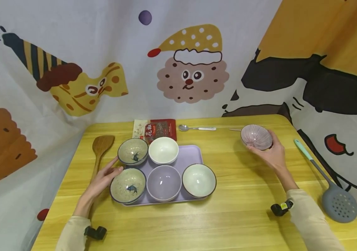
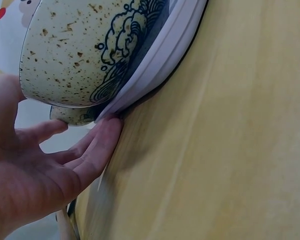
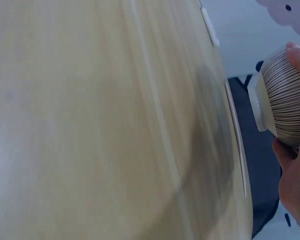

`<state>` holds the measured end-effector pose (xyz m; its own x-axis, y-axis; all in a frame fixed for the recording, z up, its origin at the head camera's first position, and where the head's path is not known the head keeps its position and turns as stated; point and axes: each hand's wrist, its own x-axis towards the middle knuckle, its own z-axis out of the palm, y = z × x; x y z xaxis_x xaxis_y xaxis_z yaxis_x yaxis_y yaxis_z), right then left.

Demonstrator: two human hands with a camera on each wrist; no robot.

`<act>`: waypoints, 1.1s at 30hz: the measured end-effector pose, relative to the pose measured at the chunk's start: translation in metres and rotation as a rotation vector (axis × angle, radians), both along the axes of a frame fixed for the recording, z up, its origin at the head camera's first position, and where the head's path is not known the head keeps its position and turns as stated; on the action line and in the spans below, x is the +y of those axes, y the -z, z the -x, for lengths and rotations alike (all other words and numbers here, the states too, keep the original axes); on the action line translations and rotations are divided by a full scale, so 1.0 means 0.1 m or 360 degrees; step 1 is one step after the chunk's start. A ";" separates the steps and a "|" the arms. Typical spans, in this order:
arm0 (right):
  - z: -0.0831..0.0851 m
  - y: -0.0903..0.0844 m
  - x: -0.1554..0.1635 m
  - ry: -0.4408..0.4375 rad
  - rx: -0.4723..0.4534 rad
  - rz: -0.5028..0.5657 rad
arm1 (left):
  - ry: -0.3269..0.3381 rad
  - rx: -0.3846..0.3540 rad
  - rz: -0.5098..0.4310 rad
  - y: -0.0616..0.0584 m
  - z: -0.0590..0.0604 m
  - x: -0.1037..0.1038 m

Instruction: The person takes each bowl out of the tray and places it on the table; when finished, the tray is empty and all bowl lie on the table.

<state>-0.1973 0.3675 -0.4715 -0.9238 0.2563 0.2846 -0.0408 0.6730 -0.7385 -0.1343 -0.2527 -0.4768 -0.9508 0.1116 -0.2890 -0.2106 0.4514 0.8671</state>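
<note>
We are holding a pink striped bowl [image 1: 256, 136] tilted above the table's far right in our curled right hand [image 1: 270, 156]. Our left hand [image 1: 103, 179], fingers relaxed, is touching the lavender tray [image 1: 194, 153] carrying five bowls; a wooden spatula [image 1: 100, 148] is lying left, a slotted spoon [image 1: 332, 191] right.

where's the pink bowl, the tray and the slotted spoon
pink bowl [image 1: 256, 136], head view, striped inside
tray [image 1: 194, 153], head view, bare far right corner
slotted spoon [image 1: 340, 204], head view, perforated grey head
</note>
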 end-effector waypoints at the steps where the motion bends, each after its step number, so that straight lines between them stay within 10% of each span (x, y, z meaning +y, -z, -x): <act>1: -0.01 0.00 0.03 0.0016 -0.0002 0.0008 | 0.0008 -0.0002 0.0000 0.00 0.00 0.00; 33: -0.14 0.14 0.68 0.0548 -0.0171 0.0093 | 0.0432 0.0015 -0.0199 0.00 0.24 -0.14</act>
<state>-0.1837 0.4360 -0.4853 -0.8042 0.5705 0.1665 0.2606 0.5903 -0.7640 -0.1587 -0.2671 -0.4769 -0.8838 0.3963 -0.2486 -0.0887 0.3798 0.9208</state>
